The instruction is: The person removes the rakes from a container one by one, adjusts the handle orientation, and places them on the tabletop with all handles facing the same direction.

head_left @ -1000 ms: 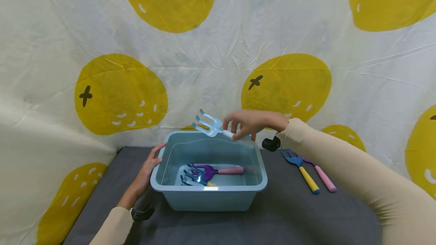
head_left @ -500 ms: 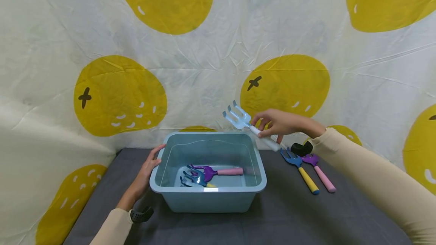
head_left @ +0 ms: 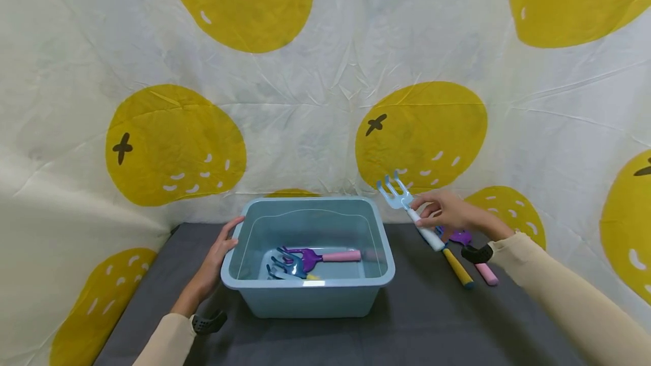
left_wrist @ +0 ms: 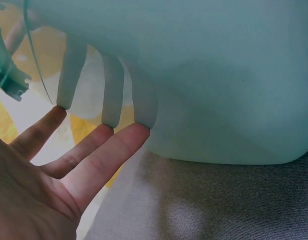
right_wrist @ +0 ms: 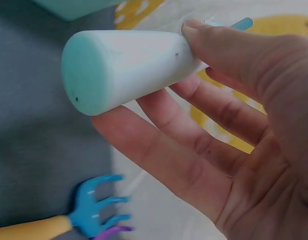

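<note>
My right hand (head_left: 445,210) pinches the white handle of a light blue hand rake (head_left: 398,195), thumb on one side and fingers on the other. The rake is tilted in the air, tines up and to the left, right of the light blue plastic tub (head_left: 310,301). In the right wrist view the handle's pale teal end (right_wrist: 86,75) faces the camera. My left hand (left_wrist: 48,175) touches the tub's outer left wall with straight fingertips. Inside the tub lie a purple rake with a pink handle (head_left: 341,256) and a blue rake (head_left: 291,264), whose handle is mostly hidden by the front wall.
On the dark grey cloth (head_left: 315,343) to the right lie a blue rake with a yellow handle (head_left: 459,270) and a purple rake with a pink handle (head_left: 486,274), both partly covered by my right hand and the held rake. A fruit-patterned curtain (head_left: 300,146) hangs behind.
My right hand has carried the light blue rake from above the tub to the right, then down over the rakes on the cloth. My left hand stays at the tub.
</note>
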Demonstrator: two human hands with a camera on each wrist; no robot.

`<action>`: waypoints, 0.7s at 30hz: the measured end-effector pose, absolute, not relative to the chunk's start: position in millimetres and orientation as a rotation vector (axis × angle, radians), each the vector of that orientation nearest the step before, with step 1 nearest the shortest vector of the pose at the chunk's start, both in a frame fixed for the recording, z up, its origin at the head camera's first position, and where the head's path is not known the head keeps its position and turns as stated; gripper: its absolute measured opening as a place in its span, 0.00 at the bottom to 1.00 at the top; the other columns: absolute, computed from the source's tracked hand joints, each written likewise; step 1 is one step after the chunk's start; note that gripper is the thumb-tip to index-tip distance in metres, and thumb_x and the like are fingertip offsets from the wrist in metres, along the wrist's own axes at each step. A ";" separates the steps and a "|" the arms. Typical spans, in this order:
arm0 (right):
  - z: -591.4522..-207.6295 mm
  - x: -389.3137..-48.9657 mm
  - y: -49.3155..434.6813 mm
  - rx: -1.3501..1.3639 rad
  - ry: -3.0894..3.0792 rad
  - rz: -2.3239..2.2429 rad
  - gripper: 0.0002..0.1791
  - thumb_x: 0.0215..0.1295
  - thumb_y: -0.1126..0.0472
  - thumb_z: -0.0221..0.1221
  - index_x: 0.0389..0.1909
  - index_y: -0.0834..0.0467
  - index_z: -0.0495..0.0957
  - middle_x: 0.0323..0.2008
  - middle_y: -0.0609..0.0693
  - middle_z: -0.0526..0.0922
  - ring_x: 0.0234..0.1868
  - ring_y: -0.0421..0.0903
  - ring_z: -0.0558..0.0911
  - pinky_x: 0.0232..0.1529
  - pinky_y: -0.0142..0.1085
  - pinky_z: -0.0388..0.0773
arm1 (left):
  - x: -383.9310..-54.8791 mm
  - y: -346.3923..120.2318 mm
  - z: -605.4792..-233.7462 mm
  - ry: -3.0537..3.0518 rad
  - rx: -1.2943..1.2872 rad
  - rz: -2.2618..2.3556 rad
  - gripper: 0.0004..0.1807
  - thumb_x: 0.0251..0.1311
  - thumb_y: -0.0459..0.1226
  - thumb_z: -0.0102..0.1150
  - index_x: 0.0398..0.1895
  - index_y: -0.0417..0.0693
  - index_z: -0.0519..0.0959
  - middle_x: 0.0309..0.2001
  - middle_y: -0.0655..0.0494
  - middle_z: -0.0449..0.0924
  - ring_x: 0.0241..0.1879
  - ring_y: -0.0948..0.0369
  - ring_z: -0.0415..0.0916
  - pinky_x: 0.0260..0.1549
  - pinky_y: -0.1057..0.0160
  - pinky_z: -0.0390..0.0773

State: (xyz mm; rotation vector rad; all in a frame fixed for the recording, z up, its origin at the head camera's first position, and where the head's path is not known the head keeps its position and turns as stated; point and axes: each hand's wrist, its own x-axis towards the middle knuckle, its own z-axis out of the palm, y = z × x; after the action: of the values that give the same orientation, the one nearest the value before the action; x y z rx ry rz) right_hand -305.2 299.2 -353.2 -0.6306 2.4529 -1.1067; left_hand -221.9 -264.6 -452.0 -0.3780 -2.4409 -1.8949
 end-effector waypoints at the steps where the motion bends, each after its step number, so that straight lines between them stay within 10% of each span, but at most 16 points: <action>1: -360.3 -304.5 302.4 -0.631 2.441 -1.131 0.25 0.69 0.59 0.66 0.64 0.63 0.73 0.44 0.60 0.85 0.35 0.55 0.84 0.26 0.54 0.83 | -222.0 -264.8 -452.3 -2.441 -0.379 -1.896 0.30 0.79 0.49 0.35 0.81 0.60 0.52 0.82 0.45 0.41 0.72 0.39 0.51 0.64 0.25 0.56; 21: -461.7 -293.2 320.8 -0.354 2.307 -1.249 0.23 0.72 0.60 0.63 0.61 0.69 0.72 0.31 0.56 0.82 0.30 0.50 0.79 0.26 0.51 0.84 | -221.4 -265.2 -452.7 -2.434 -0.376 -1.920 0.31 0.79 0.50 0.35 0.82 0.60 0.51 0.82 0.46 0.40 0.72 0.39 0.52 0.63 0.26 0.58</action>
State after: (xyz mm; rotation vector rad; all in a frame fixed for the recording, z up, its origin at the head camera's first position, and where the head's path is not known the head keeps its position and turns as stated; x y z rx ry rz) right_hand -293.2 320.8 -461.7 -0.3542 2.3073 -1.2492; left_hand -221.4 -265.2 -452.7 -0.3758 -2.4343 -1.9205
